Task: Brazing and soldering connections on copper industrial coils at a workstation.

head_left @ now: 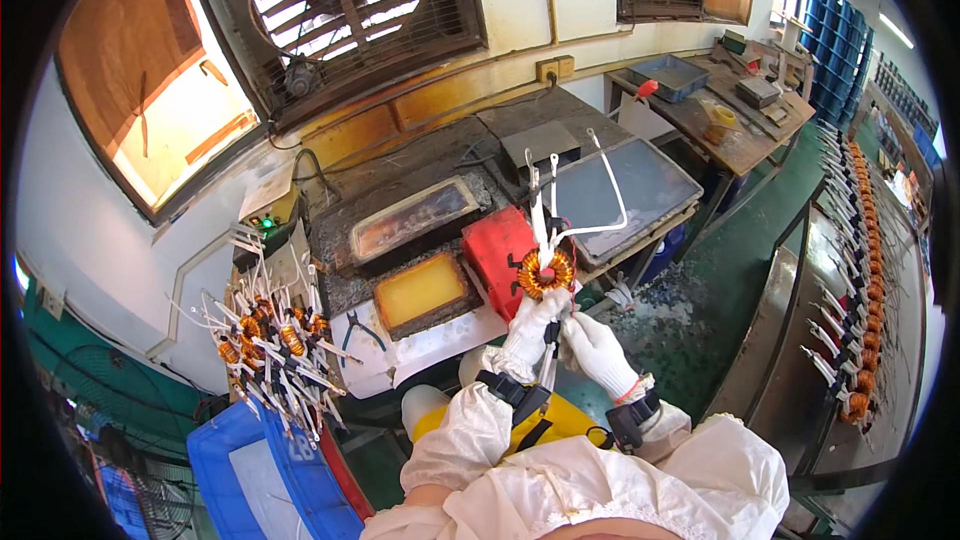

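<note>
My left hand [533, 325] and right hand [592, 342], both gloved, pinch the copper toroid coil [545, 273] from below, white leads up, over the red box [497, 248], clear of the yellow tray [421, 291].

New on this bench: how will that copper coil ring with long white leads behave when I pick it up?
The coil is probably heavy for its size, being densely wound. Its white leads hold curved shapes, so likely springy, apt to snag. Both gloved hands, left and right, steady it.
</note>
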`<state>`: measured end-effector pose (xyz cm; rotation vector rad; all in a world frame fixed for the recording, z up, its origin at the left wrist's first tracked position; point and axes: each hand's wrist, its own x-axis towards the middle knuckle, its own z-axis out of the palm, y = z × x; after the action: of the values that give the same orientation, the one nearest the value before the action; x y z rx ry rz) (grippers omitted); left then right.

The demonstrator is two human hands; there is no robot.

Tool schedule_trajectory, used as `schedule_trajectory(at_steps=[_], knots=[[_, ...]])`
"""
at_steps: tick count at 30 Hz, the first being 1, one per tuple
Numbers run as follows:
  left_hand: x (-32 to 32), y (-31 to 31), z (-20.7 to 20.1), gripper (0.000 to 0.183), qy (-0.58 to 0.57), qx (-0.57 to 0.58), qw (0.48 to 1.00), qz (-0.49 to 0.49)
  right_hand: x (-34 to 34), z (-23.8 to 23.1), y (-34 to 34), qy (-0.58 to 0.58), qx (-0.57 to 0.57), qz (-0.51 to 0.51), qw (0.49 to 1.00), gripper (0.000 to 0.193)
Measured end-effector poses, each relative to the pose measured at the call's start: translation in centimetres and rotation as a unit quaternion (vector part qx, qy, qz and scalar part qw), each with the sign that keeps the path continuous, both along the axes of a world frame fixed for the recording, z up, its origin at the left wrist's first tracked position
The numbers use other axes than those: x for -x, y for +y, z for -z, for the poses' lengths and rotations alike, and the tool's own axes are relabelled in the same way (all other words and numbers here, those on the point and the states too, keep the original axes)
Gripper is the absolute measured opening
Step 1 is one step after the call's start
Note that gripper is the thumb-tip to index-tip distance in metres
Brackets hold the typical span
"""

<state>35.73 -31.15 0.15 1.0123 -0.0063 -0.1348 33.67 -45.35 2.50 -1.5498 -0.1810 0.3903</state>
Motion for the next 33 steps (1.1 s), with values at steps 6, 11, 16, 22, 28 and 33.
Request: schedule_trajectory(at_steps=[6, 11, 16, 22, 28, 33], knots=[[0.7, -0.7, -2.0, 0.046, 0.072, 0.002, 0.997, -0.025, -0.6, -2.5, 0.4, -0.291, 0.372, -0.021, 0.881, 0.027], [0.9, -0.2, -1.8, 0.045, 0.062, -0.046, 0.996, -0.046, -1.1, -2.8, -0.2, -0.324, 0.396, -0.071, 0.856, 0.028], [0.6, 1.2, -0.4, 0.046, 0.077, -0.178, 0.981, 0.001, -2.4, -4.4, -1.2, -0.381, 0.243, 0.106, 0.886, 0.015], [1.3, 0.2, -1.1, 0.054, 0.019, -0.117, 0.993, 0.01, -5.2, -7.1, -0.9, -0.556, 0.304, 0.182, 0.752, 0.035], [1.2, 0.0, 0.0, 0.058, -0.014, -0.09, 0.996, 0.014, -5.8, -7.5, -0.7, -0.55, 0.294, 0.137, 0.77, 0.037], [2.0, 0.0, -2.2, 0.057, 0.028, -0.096, 0.995, 0.023, -5.9, -6.8, -0.5, -0.559, 0.317, 0.078, 0.762, 0.038]])
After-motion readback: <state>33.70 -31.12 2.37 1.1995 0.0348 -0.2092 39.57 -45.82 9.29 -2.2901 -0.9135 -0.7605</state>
